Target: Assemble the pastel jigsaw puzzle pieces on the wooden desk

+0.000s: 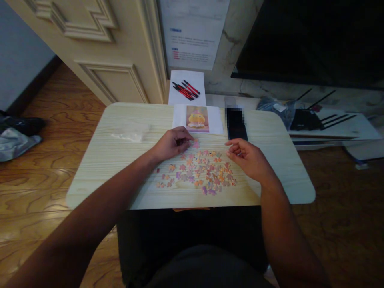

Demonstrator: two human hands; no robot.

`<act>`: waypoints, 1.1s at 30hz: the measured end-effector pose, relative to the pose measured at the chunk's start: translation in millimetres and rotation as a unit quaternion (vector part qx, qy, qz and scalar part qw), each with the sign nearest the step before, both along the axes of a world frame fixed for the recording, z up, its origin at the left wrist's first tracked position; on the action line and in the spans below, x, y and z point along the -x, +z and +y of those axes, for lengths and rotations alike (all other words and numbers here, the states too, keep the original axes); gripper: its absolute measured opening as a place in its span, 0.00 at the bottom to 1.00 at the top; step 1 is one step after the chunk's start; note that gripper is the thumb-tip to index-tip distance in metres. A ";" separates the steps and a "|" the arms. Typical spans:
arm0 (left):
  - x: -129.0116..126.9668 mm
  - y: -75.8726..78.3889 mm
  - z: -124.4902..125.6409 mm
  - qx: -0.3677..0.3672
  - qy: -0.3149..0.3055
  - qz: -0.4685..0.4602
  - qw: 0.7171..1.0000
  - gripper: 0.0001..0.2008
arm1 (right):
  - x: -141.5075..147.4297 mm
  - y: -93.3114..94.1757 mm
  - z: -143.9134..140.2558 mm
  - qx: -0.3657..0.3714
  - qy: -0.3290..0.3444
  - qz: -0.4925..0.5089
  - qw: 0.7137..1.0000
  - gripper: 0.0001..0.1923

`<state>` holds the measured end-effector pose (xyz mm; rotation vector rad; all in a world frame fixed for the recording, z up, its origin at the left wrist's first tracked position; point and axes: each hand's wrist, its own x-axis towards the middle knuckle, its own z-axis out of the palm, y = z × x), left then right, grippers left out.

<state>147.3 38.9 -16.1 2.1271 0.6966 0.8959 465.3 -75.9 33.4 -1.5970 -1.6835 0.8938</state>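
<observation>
I see the pale wooden tabletop (pixel 120 160) carrying everything, its near edge just below the work. At twelve o'clock lie a reference picture (pixel 197 119) and a dark phone (pixel 236 124). The scattered puzzle pieces (pixel 201 172) sit at centre, light, thin and stiff, best pinched by their edges. My left hand (pixel 171 144) curls, fingers resting on one piece (pixel 195 144); my right hand (pixel 250 158) hovers at three o'clock, fingers loosely bent, holding nothing. Bare wood opens toward nine o'clock.

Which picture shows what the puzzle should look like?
Look at the pale wooden table, along its far edge. Just beyond the left hand lies a white sheet with a yellow cartoon figure on pink. The dark phone beside it shows no picture.
</observation>
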 end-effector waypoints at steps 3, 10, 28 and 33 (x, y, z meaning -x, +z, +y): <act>-0.6 1.4 -1.4 -0.043 -0.006 0.006 0.999 0.09 | 14.0 -1.2 15.3 0.031 0.044 0.099 0.994 0.13; -2.6 3.5 -3.5 -0.105 -0.003 0.010 0.994 0.09 | 39.3 -4.9 62.6 0.147 0.063 0.144 0.977 0.11; -4.7 3.5 -1.9 -0.159 -0.034 0.003 0.987 0.09 | 39.5 -30.0 66.7 0.047 0.079 0.060 0.994 0.07; -6.8 2.7 -1.3 -0.169 -0.045 -0.007 0.985 0.09 | 40.8 -27.1 67.5 0.064 0.063 0.073 0.993 0.12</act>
